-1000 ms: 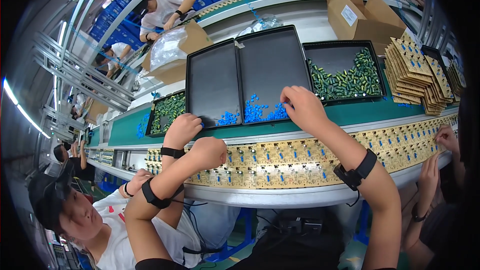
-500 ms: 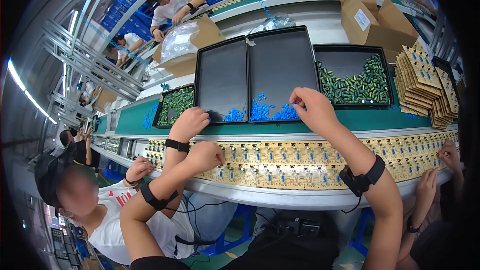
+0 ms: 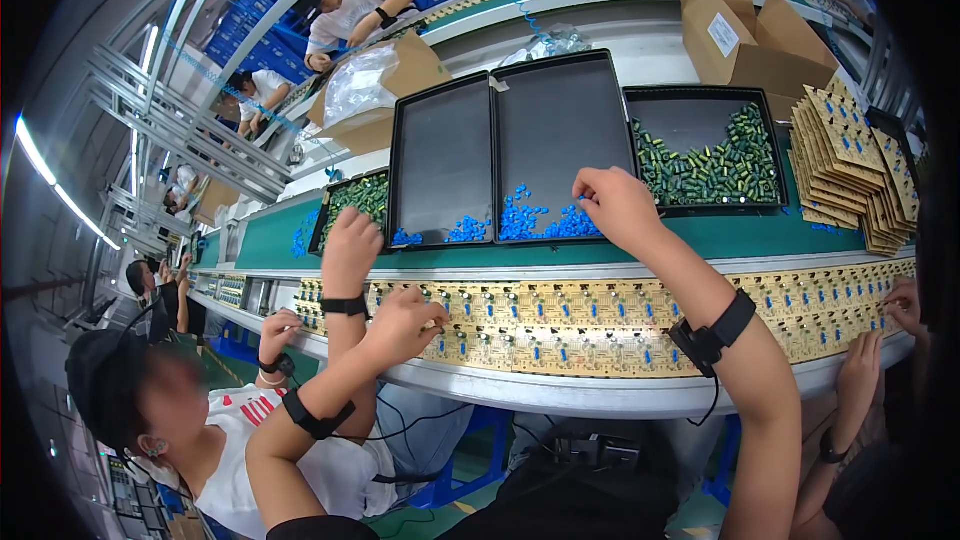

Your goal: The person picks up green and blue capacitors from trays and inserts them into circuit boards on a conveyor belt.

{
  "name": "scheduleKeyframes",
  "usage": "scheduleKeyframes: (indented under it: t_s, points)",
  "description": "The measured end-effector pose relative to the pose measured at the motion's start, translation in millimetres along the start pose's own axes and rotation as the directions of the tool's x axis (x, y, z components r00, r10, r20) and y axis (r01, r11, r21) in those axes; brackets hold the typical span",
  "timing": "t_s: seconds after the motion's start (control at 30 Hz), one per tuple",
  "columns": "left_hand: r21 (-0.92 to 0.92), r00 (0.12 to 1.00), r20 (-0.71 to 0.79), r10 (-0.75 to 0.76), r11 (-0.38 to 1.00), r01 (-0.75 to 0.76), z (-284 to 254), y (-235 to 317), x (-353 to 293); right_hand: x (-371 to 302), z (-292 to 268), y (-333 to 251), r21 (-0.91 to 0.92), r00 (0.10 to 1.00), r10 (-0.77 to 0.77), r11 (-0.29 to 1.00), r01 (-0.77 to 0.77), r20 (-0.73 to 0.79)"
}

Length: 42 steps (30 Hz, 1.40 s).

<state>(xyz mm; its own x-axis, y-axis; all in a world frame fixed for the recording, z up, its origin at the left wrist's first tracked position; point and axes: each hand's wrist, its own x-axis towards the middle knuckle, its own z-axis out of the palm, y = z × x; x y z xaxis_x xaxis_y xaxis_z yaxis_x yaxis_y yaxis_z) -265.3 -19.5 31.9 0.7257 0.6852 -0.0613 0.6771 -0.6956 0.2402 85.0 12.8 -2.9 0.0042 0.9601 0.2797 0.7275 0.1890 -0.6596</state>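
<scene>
My left hand (image 3: 402, 325) is over the left part of a row of tan circuit boards (image 3: 560, 312), its thumb and fingers pinched together by the small parts standing on a board. Whatever is between those fingertips is too small to make out. Farther up, my right hand (image 3: 620, 210) reaches over the lower edge of a black tray (image 3: 565, 130), fingers curled into a pinch just above a heap of small blue components (image 3: 525, 223). Its fingertips hide what they hold, if anything. Blue and green components are mounted across the boards.
A second black tray (image 3: 443, 150) adjoins on the left; green cylindrical components (image 3: 710, 165) fill a tray on the right. Boards are stacked (image 3: 850, 175) at far right. A co-worker's hand (image 3: 352, 240) is by the left green-parts tray; another person's hands (image 3: 858, 375) are at right.
My right hand has shifted slightly left above the blue components. My left hand has drawn back a little left. The left co-worker's hand has moved from the blue parts to the green-parts tray.
</scene>
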Motion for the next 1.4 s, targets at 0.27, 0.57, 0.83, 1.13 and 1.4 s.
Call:
scheduleKeyframes:
  t_s: [0.27,0.57,0.83,1.13,1.4]
  points:
    - [0.223,0.988,-0.049,0.144,0.966,-0.130,2,11,-11,0,-49,18,-0.270,0.981,-0.104,0.961,0.057,-0.165]
    - [0.198,0.983,-0.006,0.181,0.964,-0.176,2,7,-2,-22,-117,90,-0.655,0.937,0.289,0.673,-0.343,-0.194]
    - [0.254,0.985,0.101,0.140,0.954,-0.162,4,-3,-2,-30,-98,89,-0.470,0.981,-0.005,0.878,-0.089,-0.195]
    - [0.084,0.989,0.074,0.127,0.988,-0.133,-42,43,60,-35,-106,86,-0.299,0.975,0.178,0.931,-0.210,-0.130]
    - [0.170,0.926,-0.022,0.378,0.914,-0.369,-28,121,191,-24,-92,88,-0.387,0.988,0.063,0.915,-0.113,-0.139]
